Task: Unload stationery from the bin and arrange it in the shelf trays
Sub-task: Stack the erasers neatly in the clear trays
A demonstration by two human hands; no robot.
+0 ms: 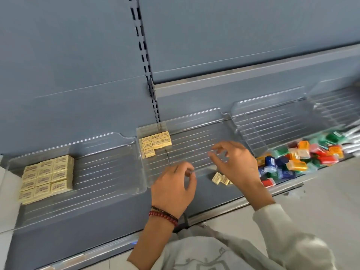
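Grey top [214,254] is sitting closest, at the bottom, and red beads [165,216] are going round the left wrist. Left hand [175,186] is curling its fingers in over the middle tray [185,137]. I cannot tell if it is pinching anything. Right hand [235,162] is hovering with its fingers spread and bent, and it is holding nothing that I can see.

Just under that hand, a few loose erasers [220,178] are lying tipped over near the front of the tray. They are looking small, light and a bit squashy, so they are not likely to break. Taking one by its two long sides, with thumb and one finger, is probably the best way. The see-through floor is looking smooth, so a push may make them slide.

Further back, a neat block of erasers [155,143] is sitting in the tray's back left corner. Off to the left, a bigger block [46,178] is filling part of the left tray [107,168]. Off to the right, colourful little packs [302,158] are piling up in the right tray [272,117]. No bin is showing.
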